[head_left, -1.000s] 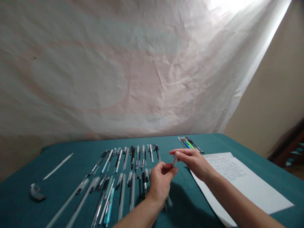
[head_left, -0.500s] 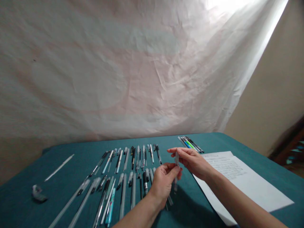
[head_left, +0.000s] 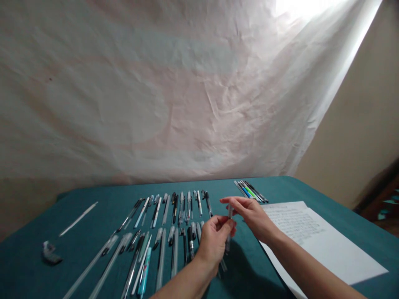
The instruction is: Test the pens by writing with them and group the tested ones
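A clear pen (head_left: 228, 246) stands roughly upright above the table, held between both hands. My left hand (head_left: 213, 243) pinches its middle with thumb and fingers. Around the top end, the thumb and fingers of my right hand (head_left: 251, 215) are closed, partly covering it. Whether that end is a separate cap cannot be made out. Close by on the left lie a dark pen (head_left: 190, 241) and a clear pen barrel (head_left: 174, 253) in the near row. My left hand and forearm hide part of that row.
Pens, caps and refills lie in two rows, including a turquoise pen (head_left: 145, 272). A thin white stick (head_left: 77, 219) and a tape-like piece (head_left: 50, 253) lie left. Right are written paper sheets (head_left: 333, 253) and several pens (head_left: 251, 191) behind. A pale sheet (head_left: 187, 91) hangs behind the table.
The pen and the fingers on it have shifted slightly left. My right forearm sits a little lower, and the view has moved a touch. Both hands keep their hold.
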`<act>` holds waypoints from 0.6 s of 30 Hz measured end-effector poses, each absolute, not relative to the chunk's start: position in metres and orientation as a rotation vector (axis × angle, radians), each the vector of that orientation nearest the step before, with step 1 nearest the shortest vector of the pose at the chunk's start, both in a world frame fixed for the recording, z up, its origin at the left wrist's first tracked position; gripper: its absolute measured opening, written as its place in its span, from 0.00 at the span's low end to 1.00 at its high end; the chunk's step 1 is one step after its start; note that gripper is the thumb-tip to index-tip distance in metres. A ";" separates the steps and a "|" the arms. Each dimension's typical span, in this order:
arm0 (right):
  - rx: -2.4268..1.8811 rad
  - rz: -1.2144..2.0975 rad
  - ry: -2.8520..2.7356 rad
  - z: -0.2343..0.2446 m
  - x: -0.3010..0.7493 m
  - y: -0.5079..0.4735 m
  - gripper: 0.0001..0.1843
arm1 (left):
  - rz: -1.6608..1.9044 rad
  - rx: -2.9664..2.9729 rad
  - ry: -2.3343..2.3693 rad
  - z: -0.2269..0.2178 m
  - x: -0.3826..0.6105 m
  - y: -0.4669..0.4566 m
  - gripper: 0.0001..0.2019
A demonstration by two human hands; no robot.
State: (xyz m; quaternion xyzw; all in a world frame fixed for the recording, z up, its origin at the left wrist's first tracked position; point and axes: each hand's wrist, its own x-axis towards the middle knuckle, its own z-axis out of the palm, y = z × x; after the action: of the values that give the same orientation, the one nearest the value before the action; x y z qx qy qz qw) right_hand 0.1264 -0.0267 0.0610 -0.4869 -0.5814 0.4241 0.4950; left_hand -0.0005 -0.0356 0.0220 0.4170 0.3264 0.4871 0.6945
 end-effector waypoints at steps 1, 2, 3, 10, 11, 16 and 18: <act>-1.178 1.020 -1.443 0.062 0.127 -0.027 0.21 | 1.080 0.871 0.702 0.022 0.000 -0.034 0.12; -1.170 1.000 -1.485 0.063 0.128 -0.027 0.23 | 1.080 0.801 0.670 0.023 0.000 -0.033 0.12; -1.165 0.963 -1.535 0.064 0.130 -0.028 0.24 | 1.086 0.728 0.636 0.023 -0.001 -0.031 0.12; -1.202 0.693 -2.110 0.068 0.140 -0.061 0.30 | 1.171 0.472 0.587 0.023 -0.006 -0.019 0.06; -1.196 0.696 -2.168 0.068 0.140 -0.066 0.30 | 1.157 0.466 0.591 0.024 -0.007 -0.020 0.05; -1.183 0.736 -2.278 0.067 0.139 -0.074 0.23 | 1.063 0.484 0.530 0.027 -0.005 -0.027 0.06; -1.176 0.725 -2.268 0.064 0.139 -0.073 0.21 | 1.060 0.498 0.520 0.027 -0.004 -0.030 0.06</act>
State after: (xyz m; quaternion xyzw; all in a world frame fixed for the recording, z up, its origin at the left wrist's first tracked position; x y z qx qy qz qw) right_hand 0.1390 -0.0733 0.0640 -0.4297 -0.8289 0.2650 0.2409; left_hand -0.0037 -0.0299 0.0273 0.2323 0.2427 0.4946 0.8016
